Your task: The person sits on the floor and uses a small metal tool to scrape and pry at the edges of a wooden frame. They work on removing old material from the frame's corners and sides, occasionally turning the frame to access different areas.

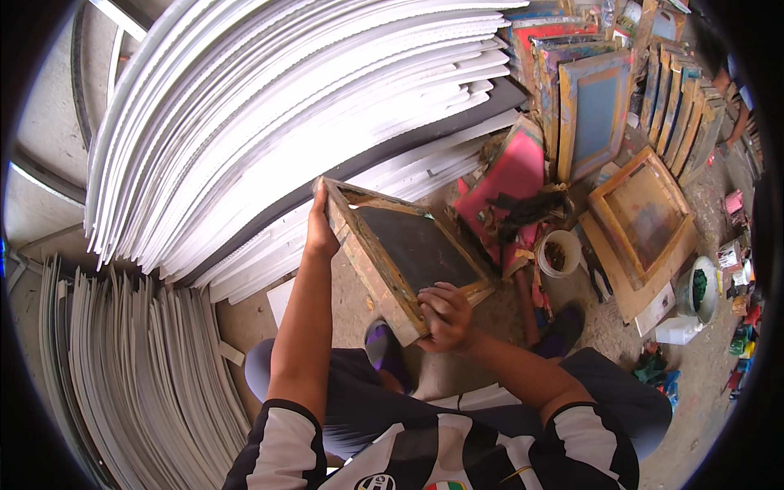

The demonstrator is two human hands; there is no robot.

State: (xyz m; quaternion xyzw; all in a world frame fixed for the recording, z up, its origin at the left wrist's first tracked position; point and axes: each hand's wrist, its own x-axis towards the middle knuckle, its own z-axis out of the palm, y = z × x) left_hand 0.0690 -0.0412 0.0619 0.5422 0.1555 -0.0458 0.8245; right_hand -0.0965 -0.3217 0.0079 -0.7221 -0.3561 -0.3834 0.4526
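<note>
A wooden screen-printing frame (412, 242) with a dark mesh panel is tilted in front of me, above the floor and between my knees. Its wood is worn and paint-stained. My left hand (322, 224) is closed around its far left corner, with most of the fingers hidden behind the wood. At the near corner my right hand (445, 318) grips the rim, its fingers curled over the inner edge onto the mesh side.
Large stacked white sheets (269, 106) fill the far left, and more thin sheets (147, 351) stand at lower left. Painted frames (594, 110) lean at the far right. Nearby lie a pink board (516, 167), a white bucket (560, 252) and another wooden frame (643, 214).
</note>
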